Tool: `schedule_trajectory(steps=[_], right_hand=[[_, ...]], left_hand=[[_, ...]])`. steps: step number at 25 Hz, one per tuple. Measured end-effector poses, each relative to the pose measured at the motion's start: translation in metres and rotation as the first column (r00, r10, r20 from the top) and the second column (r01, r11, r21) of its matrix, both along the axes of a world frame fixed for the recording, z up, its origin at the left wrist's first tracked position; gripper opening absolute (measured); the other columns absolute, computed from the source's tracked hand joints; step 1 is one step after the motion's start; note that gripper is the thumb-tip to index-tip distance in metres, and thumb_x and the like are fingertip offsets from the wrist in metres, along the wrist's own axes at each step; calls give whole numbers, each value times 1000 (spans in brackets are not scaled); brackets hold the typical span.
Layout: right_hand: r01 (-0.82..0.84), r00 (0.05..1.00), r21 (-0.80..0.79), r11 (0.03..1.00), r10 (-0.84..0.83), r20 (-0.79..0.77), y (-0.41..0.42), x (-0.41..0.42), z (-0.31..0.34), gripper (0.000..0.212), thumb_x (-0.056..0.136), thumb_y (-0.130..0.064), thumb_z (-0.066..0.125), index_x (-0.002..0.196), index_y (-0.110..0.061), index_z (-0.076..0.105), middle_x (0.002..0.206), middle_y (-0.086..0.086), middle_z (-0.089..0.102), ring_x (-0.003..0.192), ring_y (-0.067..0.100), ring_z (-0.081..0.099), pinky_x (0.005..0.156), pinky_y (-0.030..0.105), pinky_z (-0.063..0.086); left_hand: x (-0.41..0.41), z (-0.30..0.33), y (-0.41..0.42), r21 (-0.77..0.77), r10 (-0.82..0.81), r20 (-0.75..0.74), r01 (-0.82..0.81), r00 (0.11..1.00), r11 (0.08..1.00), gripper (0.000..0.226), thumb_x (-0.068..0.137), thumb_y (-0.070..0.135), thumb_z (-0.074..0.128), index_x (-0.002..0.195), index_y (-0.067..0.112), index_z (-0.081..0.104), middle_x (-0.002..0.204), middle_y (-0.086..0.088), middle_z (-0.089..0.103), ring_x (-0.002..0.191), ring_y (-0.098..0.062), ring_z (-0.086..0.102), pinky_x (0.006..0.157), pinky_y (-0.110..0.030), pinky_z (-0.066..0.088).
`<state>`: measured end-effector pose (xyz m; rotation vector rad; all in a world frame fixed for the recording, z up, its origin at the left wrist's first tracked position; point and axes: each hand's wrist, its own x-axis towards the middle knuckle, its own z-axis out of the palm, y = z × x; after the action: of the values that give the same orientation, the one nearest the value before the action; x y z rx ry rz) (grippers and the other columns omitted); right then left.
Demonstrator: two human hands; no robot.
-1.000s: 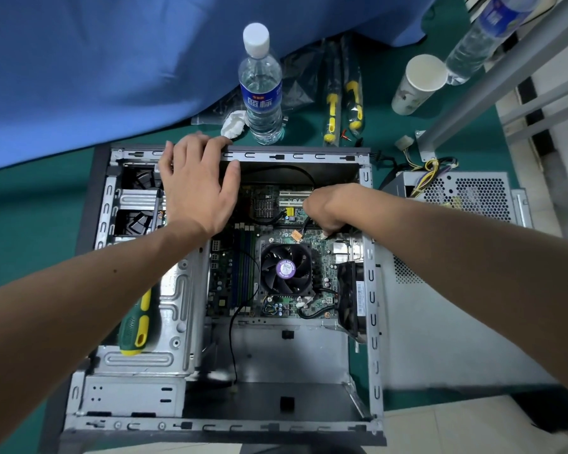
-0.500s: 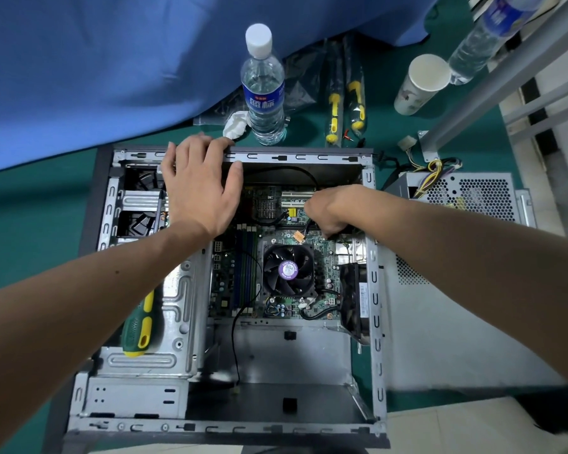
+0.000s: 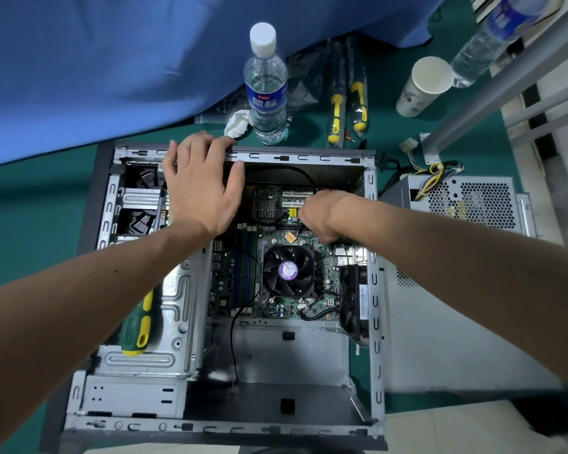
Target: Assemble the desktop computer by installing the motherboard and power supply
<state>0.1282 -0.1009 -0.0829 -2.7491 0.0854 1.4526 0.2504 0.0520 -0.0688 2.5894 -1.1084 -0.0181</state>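
**Motherboard in the case, power supply still outside**

I am working on the motherboard (image 3: pixel 269 267), which already lies flat in the open case (image 3: pixel 373 290), its cooler fan (image 3: pixel 288 271) facing up at me. My left hand (image 3: pixel 200 188) lies open, fingers straight, over the far rim of the case and the drive cage, bracing the chassis. My right hand (image 3: pixel 318 216) reaches down to the far right part of the board, just beyond the fan and beside the white expansion slots. Its fingers are curled downward, but they are hidden under my knuckles, so I cannot tell whether they pinch a screw, a plug or nothing at all.

I judge this to be the step of fixing or connecting the board, not yet the power supply (image 3: pixel 466 204): that grey box sits on the green bench (image 3: pixel 30 208) to the right of the case, its bundle of wires loose at its top. The near bay of the case looks bare.

The green-and-yellow screwdriver (image 3: pixel 138 326) rests on the drive cage under my left forearm, untouched. Next, I expect I shall need to finish whatever my right hand is seating, then take up that screwdriver if board screws remain. After that the power supply must be lifted in. The thin black cable (image 3: pixel 235 339) trailing across the case floor could get trapped if I am careless.
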Motion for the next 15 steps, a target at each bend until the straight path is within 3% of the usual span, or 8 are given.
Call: schedule_trajectory(steps=[3, 7, 12, 14, 15], right_hand=[[-23, 1000, 5, 1000, 23, -2, 1, 0, -2, 15, 86, 1, 58, 94, -10, 55, 84, 2, 51, 70, 14, 48, 56, 23, 43], [-32, 999, -7, 999, 32, 22, 1, -2, -3, 15, 88, 1, 57, 93, -13, 51, 81, 0, 49, 66, 12, 46, 54, 22, 40], [9, 998, 1, 1000, -9, 56, 0, -3, -1, 17, 89, -1, 57, 85, -15, 49, 82, 0, 50, 71, 14, 48, 67, 26, 44], [25, 999, 17, 1000, -26, 19, -3, -2, 1, 10, 92, -8, 61, 97, -12, 54, 90, 1, 53, 80, 16, 53, 72, 27, 46], [27, 1000, 23, 999, -27, 5, -4, -2, 2, 17, 92, -14, 65, 106, -10, 55, 93, 1, 54, 86, 18, 55, 77, 27, 47]], left_hand=[[1, -1, 1, -2, -1, 3, 1, 1000, 1000, 45, 96, 42, 36, 130, 17, 53, 128, -8, 49, 131, -24, 36, 117, -41, 8], [0, -3, 0, -1, -3, 3, 3, 1000, 1000, 44, 97, 42, 36, 130, 18, 53, 128, -8, 49, 132, -24, 36, 117, -41, 8], [1, -2, 0, -3, -1, 0, 1, 1000, 1000, 44, 97, 42, 36, 131, 18, 52, 129, -7, 49, 132, -24, 35, 117, -41, 7], [0, -1, 1, -3, -1, -3, 1, 1000, 1000, 45, 97, 42, 36, 131, 18, 52, 129, -7, 49, 132, -24, 35, 118, -42, 7], [0, -2, 1, -4, -3, -2, 3, 1000, 1000, 45, 97, 42, 36, 131, 18, 52, 129, -7, 49, 132, -24, 35, 118, -42, 7]])
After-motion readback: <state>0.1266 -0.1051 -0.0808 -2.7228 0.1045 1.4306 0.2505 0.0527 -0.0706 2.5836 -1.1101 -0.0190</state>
